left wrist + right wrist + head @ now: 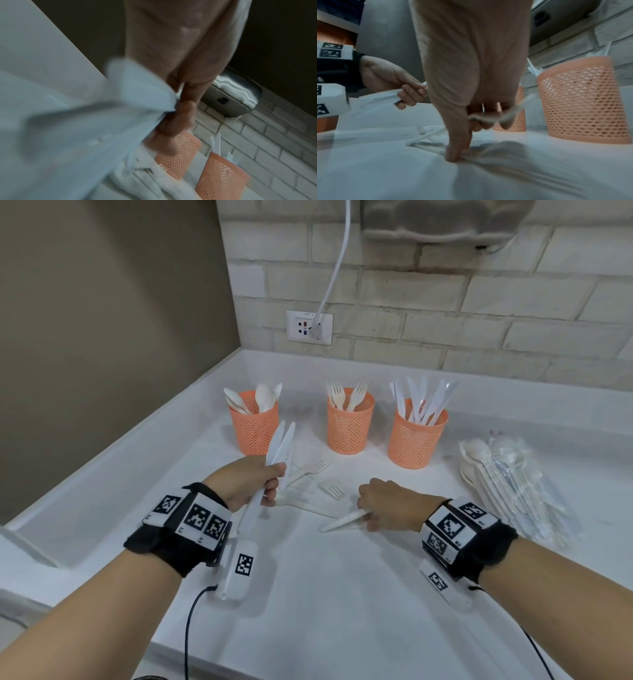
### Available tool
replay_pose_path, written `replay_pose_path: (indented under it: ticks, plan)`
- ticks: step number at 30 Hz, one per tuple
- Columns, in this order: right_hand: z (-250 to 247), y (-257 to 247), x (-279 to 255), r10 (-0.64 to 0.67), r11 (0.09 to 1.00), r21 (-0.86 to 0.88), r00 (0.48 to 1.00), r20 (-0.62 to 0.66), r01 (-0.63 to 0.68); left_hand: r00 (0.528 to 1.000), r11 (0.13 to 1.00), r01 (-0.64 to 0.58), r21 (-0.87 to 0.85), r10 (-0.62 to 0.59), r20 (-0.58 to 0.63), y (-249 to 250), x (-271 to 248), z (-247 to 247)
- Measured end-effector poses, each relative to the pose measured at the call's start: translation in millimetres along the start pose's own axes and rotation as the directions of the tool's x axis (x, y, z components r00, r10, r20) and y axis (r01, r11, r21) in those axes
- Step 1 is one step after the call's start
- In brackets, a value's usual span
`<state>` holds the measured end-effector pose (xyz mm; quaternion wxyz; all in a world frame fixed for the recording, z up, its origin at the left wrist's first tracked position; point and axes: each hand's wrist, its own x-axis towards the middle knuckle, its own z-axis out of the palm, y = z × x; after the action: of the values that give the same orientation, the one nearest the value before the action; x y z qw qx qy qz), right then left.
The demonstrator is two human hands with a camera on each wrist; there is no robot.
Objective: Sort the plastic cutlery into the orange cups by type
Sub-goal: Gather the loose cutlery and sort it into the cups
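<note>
Three orange mesh cups stand in a row: spoon cup [254,429], fork cup [348,426], knife cup [417,440]. My left hand [272,487] grips a small bunch of white knives [281,444], blades pointing up, just in front of the spoon cup. My right hand [368,517] is low over the counter with its fingers curled round a cream cutlery piece [342,522]; which type it is stays hidden. In the right wrist view the thumb [453,154] presses down on the counter. Loose forks [310,470] lie between my hands.
A heap of wrapped cutlery [513,484] lies at the right of the white counter [342,594]. Behind the cups rises a brick wall with a socket [309,327] and a white cable. A beige side wall closes off the left.
</note>
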<state>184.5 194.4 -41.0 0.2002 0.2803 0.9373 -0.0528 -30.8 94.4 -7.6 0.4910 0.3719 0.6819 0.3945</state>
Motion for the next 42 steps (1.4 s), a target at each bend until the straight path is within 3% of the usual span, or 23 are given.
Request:
replay_pose_path:
  ticks: [4,7,10,15,17,20,22,23,25,27,28,29,31,35,38,42]
  plan:
    - [-2.6,-10.7,-2.5,-0.023,0.993,-0.112,0.995,0.094,0.033,0.994,0.986,-0.108,0.123,0.109,0.004,-8.7,2.5,11.0]
    - [-18.8,-30.3,-4.9,-0.067,0.993,-0.093,0.995,0.072,0.074,0.982,0.954,-0.171,0.248,0.145,0.12,-10.5,-1.2,26.5]
    - [-43.4,-48.0,1.1,-0.176,0.972,-0.166,0.983,-0.046,0.166,0.958,0.92,-0.203,0.335,0.115,0.264,-9.9,-1.9,33.5]
    - [-62.9,-59.5,15.7,-0.337,0.914,-0.317,0.911,-0.239,0.255,0.978,0.909,-0.165,0.382,0.1,0.183,-9.0,-0.9,16.7]
    - [-70.4,-66.5,22.9,-0.384,0.909,-0.315,0.84,-0.383,0.272,0.977,0.924,-0.174,0.341,0.118,0.178,-11.4,-1.7,7.1]
    - [-79.0,-67.5,35.4,-0.404,0.906,-0.189,0.639,-0.654,0.38,0.987,0.96,-0.151,0.236,0.133,0.094,-15.6,-2.2,-11.9]
    - [-88.3,-63.4,42.3,-0.261,0.893,-0.006,0.507,-0.821,0.45,0.993,0.973,-0.122,0.197,0.121,0.014,-19.9,-0.6,-27.5]
    - [-92.4,-61.1,45.3,-0.124,0.885,0.129,0.493,-0.861,0.448,0.992,0.979,-0.117,0.167,0.122,-0.015,-21.8,-1.4,-34.6]
    - [-95.8,-54.5,54.9,0.17,0.859,0.393,0.541,-0.823,0.328,0.992,0.99,-0.107,0.09,0.112,-0.06,-25.3,-3.4,-46.9]
    - [-92.6,-47.5,69.5,0.357,0.841,0.541,0.728,-0.585,0.023,0.99,0.994,-0.103,0.029,0.106,-0.097,-25.4,-5.8,-54.6]
    - [-86.4,-47.6,78.0,0.387,0.838,0.532,0.822,-0.418,-0.124,0.988,0.994,-0.108,0.011,0.108,-0.114,-25.3,-5.8,-57.4]
    - [-79.4,-49.7,86.8,0.393,0.836,0.504,0.878,-0.274,-0.217,0.986,0.994,-0.112,-0.002,0.111,-0.126,-25.1,-5.4,-59.6]
    - [-66.4,-58.8,102.9,0.407,0.833,0.473,0.898,-0.169,-0.289,0.983,0.993,-0.117,-0.014,0.114,-0.143,-24.6,-4.5,-62.3]
    - [-54.5,-75.7,122.1,0.428,0.815,0.486,0.893,-0.139,-0.315,0.984,0.995,-0.098,-0.015,0.095,-0.147,-25.2,-4.2,-67.4]
    - [-57.6,-78.5,118.8,0.419,0.849,0.388,0.905,-0.081,-0.358,0.985,0.997,-0.08,-0.005,0.078,-0.154,-25.3,-3.7,-73.7]
    - [-59.0,-76.5,104.0,0.454,0.809,0.418,0.891,0.005,-0.414,0.99,0.996,-0.078,-0.052,0.071,-0.124,-27.0,-4.2,-77.1]
